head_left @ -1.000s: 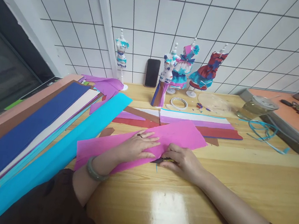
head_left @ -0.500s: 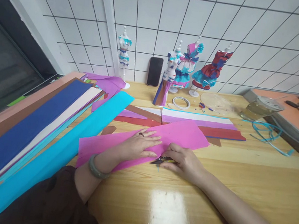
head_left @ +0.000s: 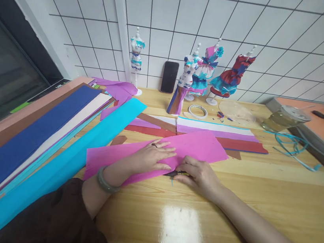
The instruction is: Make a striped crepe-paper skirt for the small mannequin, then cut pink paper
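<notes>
A long pink sheet [head_left: 203,147], which looks like crepe paper, lies aslant on the wooden table. My left hand [head_left: 152,158] rests flat on it, fingers spread, with a ring on one finger and a bangle at the wrist. At the sheet's near edge my right hand [head_left: 198,176] is closed around a pair of scissors [head_left: 174,173] with dark blades and a bit of yellow at the handle. The blades point left, at the paper's edge close to my left thumb. My right fingers cover most of the handles.
Coloured sheets and a turquoise strip [head_left: 67,157] are stacked at the left. Behind the pink sheet lie white, purple and red strips [head_left: 221,142]. Several small dressed mannequins [head_left: 187,75], a phone [head_left: 169,77] and a tape roll [head_left: 197,111] stand farther back. A glass jar [head_left: 281,119] is at the right.
The scissors' blades have come closer together at the paper's edge. Both hands keep their places on the sheet, and the whole view has shifted slightly.
</notes>
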A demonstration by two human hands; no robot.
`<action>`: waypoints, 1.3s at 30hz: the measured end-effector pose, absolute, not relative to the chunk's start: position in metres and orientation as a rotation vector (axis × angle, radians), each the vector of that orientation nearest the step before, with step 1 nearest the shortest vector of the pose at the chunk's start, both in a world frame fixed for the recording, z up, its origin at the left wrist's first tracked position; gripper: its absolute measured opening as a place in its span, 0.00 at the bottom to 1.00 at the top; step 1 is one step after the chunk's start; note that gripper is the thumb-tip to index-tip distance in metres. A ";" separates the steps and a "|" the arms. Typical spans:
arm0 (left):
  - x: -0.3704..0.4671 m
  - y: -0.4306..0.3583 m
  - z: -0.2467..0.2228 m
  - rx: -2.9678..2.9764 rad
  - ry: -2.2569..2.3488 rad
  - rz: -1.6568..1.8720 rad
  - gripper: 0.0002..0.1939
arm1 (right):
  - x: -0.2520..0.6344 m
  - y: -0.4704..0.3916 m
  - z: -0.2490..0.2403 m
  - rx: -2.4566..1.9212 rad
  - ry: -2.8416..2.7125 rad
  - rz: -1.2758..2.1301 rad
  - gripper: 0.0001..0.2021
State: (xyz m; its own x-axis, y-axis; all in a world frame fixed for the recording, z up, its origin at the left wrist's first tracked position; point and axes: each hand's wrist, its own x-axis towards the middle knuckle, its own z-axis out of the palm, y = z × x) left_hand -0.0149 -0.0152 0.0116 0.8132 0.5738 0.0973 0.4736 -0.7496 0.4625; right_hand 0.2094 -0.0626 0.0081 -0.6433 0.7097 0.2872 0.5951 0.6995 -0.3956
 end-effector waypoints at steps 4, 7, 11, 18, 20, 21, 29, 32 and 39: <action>-0.015 -0.015 0.011 2.572 0.793 0.323 0.27 | 0.210 -0.063 0.009 -1.001 -2.500 0.386 0.16; -0.015 -0.016 0.011 2.565 0.805 0.334 0.26 | 0.210 -0.063 0.013 -0.997 -2.518 0.411 0.17; -0.017 -0.017 0.014 2.575 0.800 0.388 0.24 | 0.210 -0.064 0.016 -0.987 -2.523 0.420 0.17; -0.021 -0.015 0.019 2.552 1.339 0.496 0.27 | 0.211 -0.065 0.015 -1.029 -2.528 0.410 0.19; -0.022 -0.013 0.019 2.509 1.550 0.471 0.28 | 0.212 -0.066 0.015 -1.038 -2.527 0.391 0.19; -0.023 -0.013 0.019 2.492 1.615 0.454 0.27 | 0.212 -0.066 0.015 -1.039 -2.523 0.388 0.19; -0.024 -0.008 0.021 2.464 1.551 0.403 0.12 | 0.212 -0.065 0.016 -1.074 -2.520 0.421 0.19; -0.022 -0.008 0.021 2.538 1.427 0.480 0.10 | 0.213 -0.065 0.015 -1.081 -2.526 0.397 0.19; -0.015 -0.010 0.023 2.511 1.327 0.724 0.09 | 0.219 -0.064 0.016 -1.094 -2.518 0.284 0.19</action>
State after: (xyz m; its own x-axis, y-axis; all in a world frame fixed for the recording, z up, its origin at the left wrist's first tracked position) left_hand -0.0151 -0.0097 0.0228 0.4740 0.8187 0.3242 0.7154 -0.5727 0.4002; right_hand 0.2193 -0.0639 0.0164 -0.6253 0.7356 0.2605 0.6590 0.6766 -0.3286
